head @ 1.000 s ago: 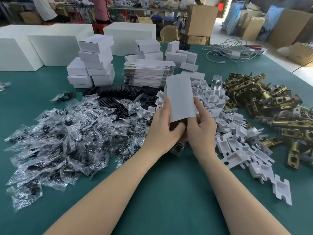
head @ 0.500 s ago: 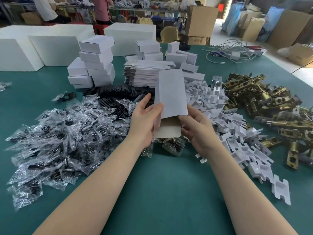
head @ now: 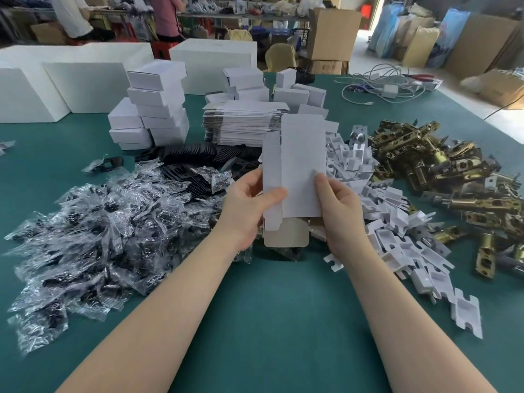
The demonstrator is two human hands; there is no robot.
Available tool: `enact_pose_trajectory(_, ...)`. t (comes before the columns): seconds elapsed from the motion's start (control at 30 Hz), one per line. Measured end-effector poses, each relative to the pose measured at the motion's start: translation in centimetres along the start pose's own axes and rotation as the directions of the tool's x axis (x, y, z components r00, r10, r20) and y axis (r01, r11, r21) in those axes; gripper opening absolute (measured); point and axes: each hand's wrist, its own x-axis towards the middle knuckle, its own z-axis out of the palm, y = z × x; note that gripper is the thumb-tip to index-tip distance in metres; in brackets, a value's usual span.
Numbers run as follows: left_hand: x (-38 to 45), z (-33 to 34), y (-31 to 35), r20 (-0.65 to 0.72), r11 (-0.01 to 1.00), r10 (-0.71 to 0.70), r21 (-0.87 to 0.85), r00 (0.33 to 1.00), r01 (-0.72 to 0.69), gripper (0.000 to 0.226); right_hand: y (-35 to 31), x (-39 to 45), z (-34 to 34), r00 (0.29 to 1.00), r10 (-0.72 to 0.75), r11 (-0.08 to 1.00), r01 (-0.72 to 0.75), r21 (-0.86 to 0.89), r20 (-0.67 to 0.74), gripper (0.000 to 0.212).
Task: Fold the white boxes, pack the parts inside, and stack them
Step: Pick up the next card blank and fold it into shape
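Head view. Box (head: 300,165): white carton, partly opened from flat, held above the table (head: 269,321) at centre; long axis runs near to far, tilted slightly right at the far end; broad white face toward the camera, narrow side panel on its left, grey inner flap at the near end

Left hand (head: 249,205): grips the box's left side, thumb across the side panel, fingers behind. Right hand (head: 340,211): grips the right edge, thumb on the front face, fingers hidden behind

Surroundings, left: wide heap of clear bags (head: 93,236) with dark parts, reaching under the left hand. Far of that, black plates (head: 204,163) in a loose spread. Far centre: stack of flat blanks (head: 243,126), directly behind the box. Far left: folded boxes (head: 153,106) stacked in columns; more folded ones far centre. Right: pile of white inserts (head: 397,231) running near to far, just beside the right hand. Far right: heap of brass latches (head: 453,177). Far edge: large white cartons (head: 56,83) and cables (head: 380,83)

Between the hands and the near table edge, bare green cloth

Change from half a second ago: the box then lay flatter, with no side panel showing; now the left panel stands out. The left thumb has shifted onto that panel; the right thumb has come up onto the front face
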Motion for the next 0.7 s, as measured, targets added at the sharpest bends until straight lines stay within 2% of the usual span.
enact_pose_trajectory(0.1, -0.38, 0.71, -0.01, -0.038, 0.999, -0.024, 0.023, 0.999, 0.025, 0.011, -0.07, 0.14, -0.07, 0.998, -0.054, 0.996, 0.051, -0.080, -0.033, 0.031)
enact_pose_trajectory(0.17, -0.31, 0.89, -0.43, -0.096, 0.997, -0.011, 0.074, 0.995, 0.018, 0.021, -0.11, 0.13, -0.03, 0.997, -0.079, 0.987, 0.075, -0.142, -0.026, 0.033)
enact_pose_trajectory(0.27, -0.37, 0.81, -0.57, -0.101, 0.994, 0.031, 0.111, 0.994, -0.019, 0.026, -0.28, 0.08, -0.17, 0.998, -0.067, 0.982, 0.066, -0.176, -0.001, 0.036)
enact_pose_trajectory(0.37, -0.40, 0.30, -0.34, -0.021, 0.988, 0.047, 0.151, 0.999, -0.043, 0.030, -0.45, -0.06, -0.24, 0.998, -0.058, 0.987, 0.055, -0.148, -0.012, 0.048)
enact_pose_trajectory(0.43, -0.51, 0.23, -0.37, 0.028, 0.986, 0.021, 0.164, 0.999, -0.026, 0.032, -0.51, -0.02, -0.24, 0.990, -0.127, 0.968, 0.111, -0.224, -0.062, 0.051)
enact_pose_trajectory(0.57, -0.64, 0.79, -0.12, 0.037, 0.981, -0.032, 0.194, 0.999, 0.024, 0.008, -0.31, 0.21, -0.31, 0.964, -0.259, 0.865, 0.203, -0.459, -0.063, 0.040)
enact_pose_trajectory(0.63, -0.79, 1.07, 0.05, 0.003, 0.969, -0.023, 0.246, 1.000, 0.022, 0.035, -0.20, 0.28, -0.33, 0.962, -0.272, 0.825, 0.219, -0.522, -0.027, 0.038)
enact_pose_trajectory(0.7, -0.91, 1.07, 0.16, -0.029, 0.965, -0.035, 0.260, 0.999, 0.041, 0.040, -0.12, 0.29, -0.28, 0.960, -0.281, 0.807, 0.236, -0.541, -0.001, 0.038)
